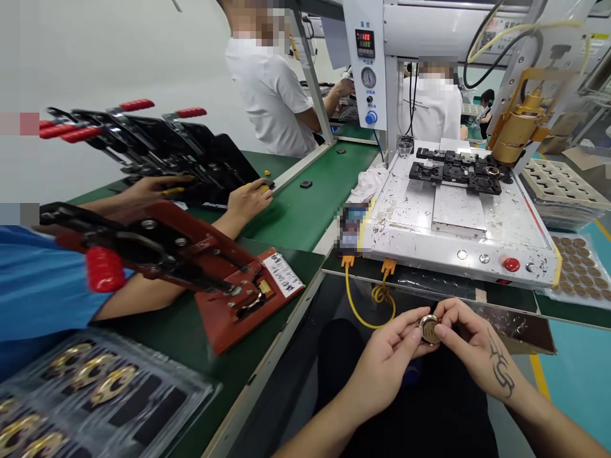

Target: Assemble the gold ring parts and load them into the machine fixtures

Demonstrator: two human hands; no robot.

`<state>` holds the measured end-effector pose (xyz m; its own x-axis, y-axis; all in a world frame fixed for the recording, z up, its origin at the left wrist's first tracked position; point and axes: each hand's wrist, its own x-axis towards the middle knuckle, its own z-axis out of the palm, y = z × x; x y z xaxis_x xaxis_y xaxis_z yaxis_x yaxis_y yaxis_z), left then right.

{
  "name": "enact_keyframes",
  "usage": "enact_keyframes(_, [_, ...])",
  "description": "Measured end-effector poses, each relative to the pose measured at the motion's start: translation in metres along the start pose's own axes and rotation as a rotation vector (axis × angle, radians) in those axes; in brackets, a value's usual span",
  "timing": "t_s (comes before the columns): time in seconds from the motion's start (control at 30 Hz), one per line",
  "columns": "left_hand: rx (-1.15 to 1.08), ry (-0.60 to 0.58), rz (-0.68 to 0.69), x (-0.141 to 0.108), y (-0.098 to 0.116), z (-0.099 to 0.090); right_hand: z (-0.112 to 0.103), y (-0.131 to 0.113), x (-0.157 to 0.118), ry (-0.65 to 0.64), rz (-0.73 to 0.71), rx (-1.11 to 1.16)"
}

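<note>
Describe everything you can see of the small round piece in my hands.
The small round piece looks metallic, with a gold-toned face, markings too small to read and a shiny, coppery rim. Its face tilts toward the camera. It is held above the lap, its edges pinched by the left hand and right hand.

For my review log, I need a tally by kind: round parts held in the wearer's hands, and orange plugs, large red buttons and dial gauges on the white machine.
Round part, held by left hand and right hand: 1
Orange plugs: 2
Large red button: 1
Dial gauge: 1
Total: 5
</note>
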<state>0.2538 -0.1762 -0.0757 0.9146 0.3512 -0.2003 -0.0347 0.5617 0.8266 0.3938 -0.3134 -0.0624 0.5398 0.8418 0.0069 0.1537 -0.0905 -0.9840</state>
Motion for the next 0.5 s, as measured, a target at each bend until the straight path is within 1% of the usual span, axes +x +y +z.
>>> enact_keyframes(0.27, [0.042,-0.006,0.023,-0.0034,-0.0034,0.0017,0.0003,0.0022,-0.0031,0.01,-0.001,-0.032])
enact_keyframes(0.43, [0.067,0.022,0.049,-0.0041,-0.0063,0.0048,0.0021,0.0029,-0.0048,0.063,0.006,-0.106])
enact_keyframes(0.5, [0.081,0.03,0.06,-0.0046,-0.0078,0.0053,0.003,0.0022,-0.0051,0.078,-0.015,-0.141])
